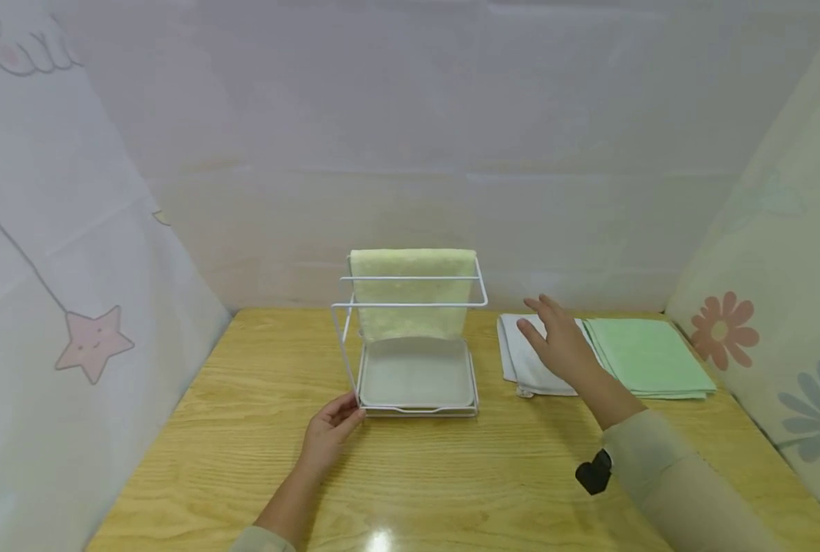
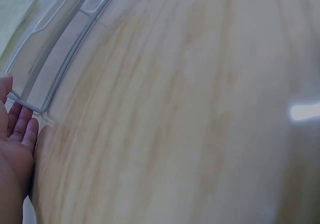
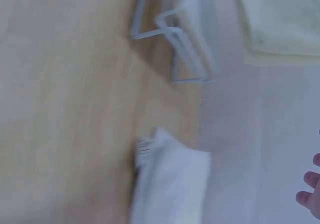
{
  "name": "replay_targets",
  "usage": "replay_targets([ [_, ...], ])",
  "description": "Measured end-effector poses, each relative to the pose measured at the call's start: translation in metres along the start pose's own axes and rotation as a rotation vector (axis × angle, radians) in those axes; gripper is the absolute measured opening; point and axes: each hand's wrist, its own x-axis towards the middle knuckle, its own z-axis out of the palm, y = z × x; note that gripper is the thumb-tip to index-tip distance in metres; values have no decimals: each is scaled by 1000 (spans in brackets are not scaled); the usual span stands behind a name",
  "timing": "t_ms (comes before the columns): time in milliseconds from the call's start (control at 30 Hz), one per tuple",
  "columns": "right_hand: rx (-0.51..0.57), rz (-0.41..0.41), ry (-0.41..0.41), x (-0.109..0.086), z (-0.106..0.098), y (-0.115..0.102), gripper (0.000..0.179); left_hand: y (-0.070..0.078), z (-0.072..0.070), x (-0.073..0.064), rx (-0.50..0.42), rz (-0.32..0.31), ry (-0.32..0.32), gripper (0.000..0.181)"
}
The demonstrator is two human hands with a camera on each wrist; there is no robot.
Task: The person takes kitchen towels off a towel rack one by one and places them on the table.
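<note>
A white wire towel rack (image 1: 410, 305) stands mid-table, with a light tray (image 1: 416, 372) in its base. Over its rearmost bar hangs a yellow cloth (image 1: 413, 295). My left hand (image 1: 330, 433) grips the front left corner of the rack's base; in the left wrist view the thumb lies above the wire and the fingers (image 2: 22, 124) below it. My right hand (image 1: 556, 341) hovers over a folded white cloth (image 1: 520, 356), fingers spread and holding nothing. In the right wrist view the white cloth (image 3: 172, 184) is blurred and only some fingertips (image 3: 309, 186) show.
A folded green cloth (image 1: 647, 356) lies right of the white one. Two front bars of the rack carry no cloth. The wooden table (image 1: 209, 460) meets a pale curtain (image 1: 410, 153) behind and printed curtains on both sides.
</note>
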Motion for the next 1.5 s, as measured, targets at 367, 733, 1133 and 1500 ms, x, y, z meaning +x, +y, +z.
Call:
replay_targets([
  [367, 34, -108, 0, 53, -51, -64, 63, 4, 0, 0, 9, 6, -5, 42],
  [733, 6, -219, -100, 88, -56, -114, 58, 3, 1, 1, -4, 0, 0, 41],
  [1133, -6, -193, -268, 116, -38, -152, 58, 2, -2, -2, -16, 17, -23, 45],
  [1500, 41, -152, -386, 129, -29, -165, 63, -1, -2, -2, -33, 3, -28, 49],
])
